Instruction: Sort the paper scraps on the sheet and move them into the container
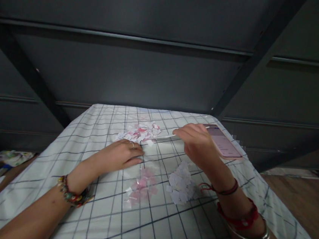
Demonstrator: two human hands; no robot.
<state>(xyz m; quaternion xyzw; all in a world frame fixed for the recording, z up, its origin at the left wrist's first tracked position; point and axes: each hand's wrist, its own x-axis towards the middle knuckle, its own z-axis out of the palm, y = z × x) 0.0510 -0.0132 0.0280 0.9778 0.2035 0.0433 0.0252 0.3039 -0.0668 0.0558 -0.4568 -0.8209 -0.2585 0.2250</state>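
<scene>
- Right hand [198, 142]: closed on a slender white tool [165, 137], its far end at the mixed heap (its exact type cannot be told).
- Left hand [123, 155]: palm down, fingers loosely extended beside the same heap; whether the fingertips pin a scrap cannot be told.
- Mixed heap [141, 131]: pink and white paper-like scraps, beyond the left hand; probably very light, flexible and easily scattered, best taken singly by a raised edge.
- White tool: straight and narrow, probably light and fairly stiff; the shaft offers the natural hold.
- Pink heap [142, 186]: small flat pieces, some glossy (perhaps slippery), nearer the wearer.
- White heap [182, 184]: matt, angular, overlapping flakes, right of the pink heap.
- Table [103, 224]: covered by pale, softly creased cloth with dark grid lines.
- Phone [228, 142]: smooth, rigid slab beyond the right wrist.
</scene>
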